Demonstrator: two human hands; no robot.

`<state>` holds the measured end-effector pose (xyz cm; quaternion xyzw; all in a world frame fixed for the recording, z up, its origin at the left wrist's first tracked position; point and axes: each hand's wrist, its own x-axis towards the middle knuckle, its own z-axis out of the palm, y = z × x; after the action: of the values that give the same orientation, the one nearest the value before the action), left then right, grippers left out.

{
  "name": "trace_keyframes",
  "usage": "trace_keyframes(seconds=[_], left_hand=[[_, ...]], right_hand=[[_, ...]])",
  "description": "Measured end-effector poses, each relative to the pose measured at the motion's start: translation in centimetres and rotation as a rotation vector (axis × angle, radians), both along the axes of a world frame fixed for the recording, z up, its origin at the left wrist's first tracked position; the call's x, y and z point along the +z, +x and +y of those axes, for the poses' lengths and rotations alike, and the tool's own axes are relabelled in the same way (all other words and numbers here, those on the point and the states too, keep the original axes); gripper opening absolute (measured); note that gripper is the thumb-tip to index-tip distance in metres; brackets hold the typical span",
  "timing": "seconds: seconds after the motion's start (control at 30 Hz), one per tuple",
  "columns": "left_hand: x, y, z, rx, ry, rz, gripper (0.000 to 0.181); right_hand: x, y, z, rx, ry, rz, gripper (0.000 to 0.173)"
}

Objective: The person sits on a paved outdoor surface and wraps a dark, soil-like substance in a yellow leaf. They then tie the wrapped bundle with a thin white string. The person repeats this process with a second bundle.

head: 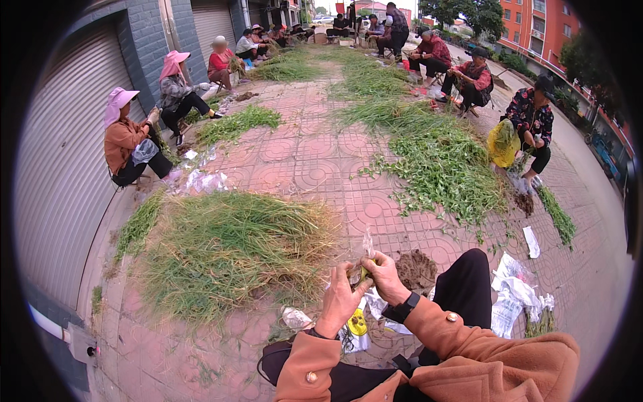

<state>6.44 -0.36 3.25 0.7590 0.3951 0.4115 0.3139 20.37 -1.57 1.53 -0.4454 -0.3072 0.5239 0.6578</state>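
Note:
My left hand (341, 301) and my right hand (386, 275) meet in front of my knees, fingertips pinching a small clear plastic piece with yellow on it (368, 251). Its clear end sticks up above the fingers; what lies inside the grip is partly hidden. Just beyond and to the right is a mound of brown mud (416, 270) on the paving. Below the hands, a round yellow piece with dark bits on it (357, 322) lies among white plastic scraps (374, 304). A large heap of green and straw-coloured grassy stems (236, 251) spreads out to the left.
White printed bags (507, 306) lie at the right by my knee, near wrapped stems (540, 321). Leafy green cuttings (442, 166) cover paving ahead on the right. People sit along both sides; one at the right has a yellow bag (504, 143). A roller shutter (75, 166) stands left.

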Motion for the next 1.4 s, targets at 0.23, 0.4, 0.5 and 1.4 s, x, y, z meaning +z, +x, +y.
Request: trace_keyframes(seconds=[0.23,0.4,0.5,1.4], left_hand=[[2.2,-0.3,-1.1,0.012,0.089,0.047,0.025],[1.1,-1.5,0.0,-0.127,-0.278,-0.328,0.016],[2.2,-1.9,-0.2,-0.232,-0.503,-0.411,0.014],[2.0,-1.5,-0.3,-0.358,-0.327,-0.224,0.016]], right_hand=[[1.4,-0.2,0.0,-0.001,0.011,-0.043,0.014],[3.3,0.8,-0.8,0.271,0.135,-0.045,0.038],[3.4,2.9,-0.6,0.410,0.057,-0.109,0.039],[4.8,3.3,1.7,0.702,0.059,-0.566,0.048]])
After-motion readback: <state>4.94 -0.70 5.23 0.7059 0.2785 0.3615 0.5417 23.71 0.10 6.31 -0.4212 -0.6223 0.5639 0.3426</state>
